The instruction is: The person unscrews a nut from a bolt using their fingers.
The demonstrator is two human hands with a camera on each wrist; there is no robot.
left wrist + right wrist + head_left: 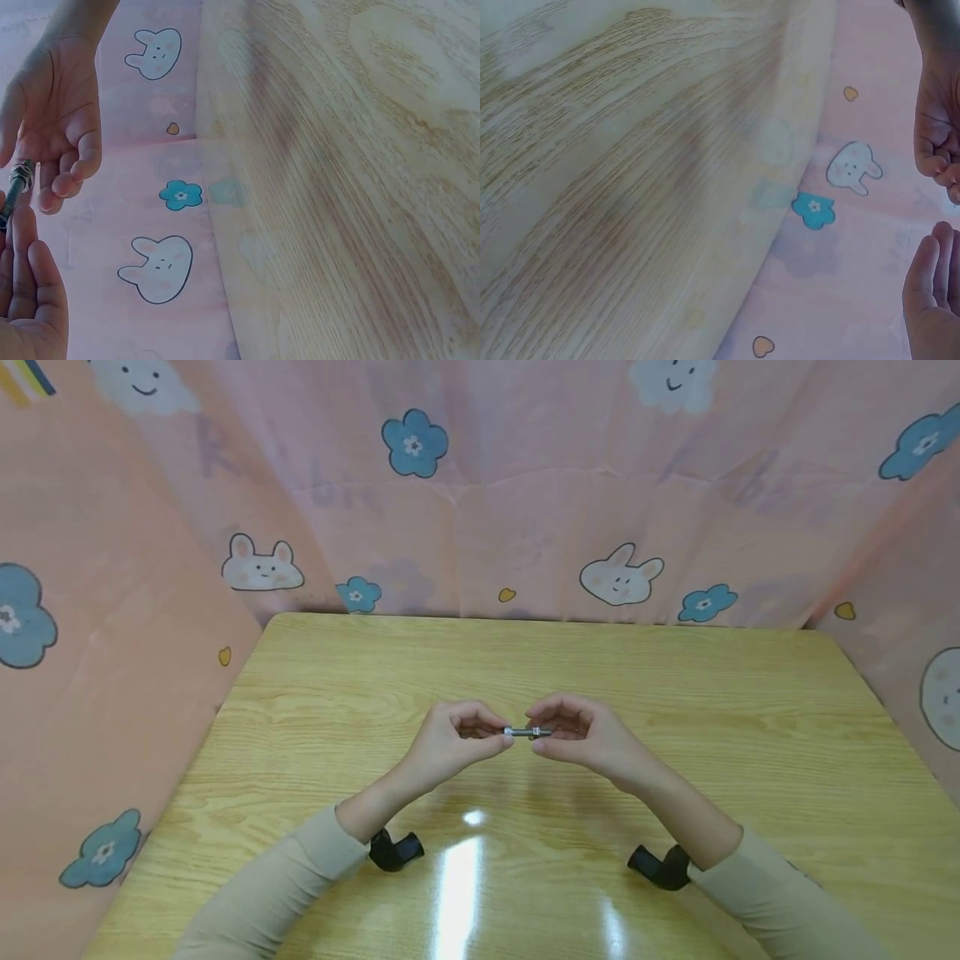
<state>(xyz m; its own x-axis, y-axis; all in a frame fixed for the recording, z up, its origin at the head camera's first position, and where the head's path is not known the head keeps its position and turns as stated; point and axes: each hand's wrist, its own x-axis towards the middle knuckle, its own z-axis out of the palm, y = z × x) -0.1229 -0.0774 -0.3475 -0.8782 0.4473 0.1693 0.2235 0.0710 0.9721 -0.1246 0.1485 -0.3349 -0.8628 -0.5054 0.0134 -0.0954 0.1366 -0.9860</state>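
A metal bolt point(521, 732) lies level between the two hands, above the table, with a nut point(536, 732) on its threaded part. My left hand point(457, 735) pinches the bolt's head end between thumb and fingertips. Around the nut end, my right hand point(581, 735) has its thumb and fingers spread apart, with the nut in the gap between them. In the left wrist view the nut point(22, 175) shows near the right thumb, and the left fingers point(26, 262) are at the other end. The right wrist view shows only parts of both hands, the right hand point(934, 281) lower.
Below the hands is a wood-grain table point(360, 677) with bright light reflections near its front. A pink curtain point(487, 535) with printed rabbits and flowers stands behind it and at both sides. Black curved pieces point(393, 850) stick out at both wrists.
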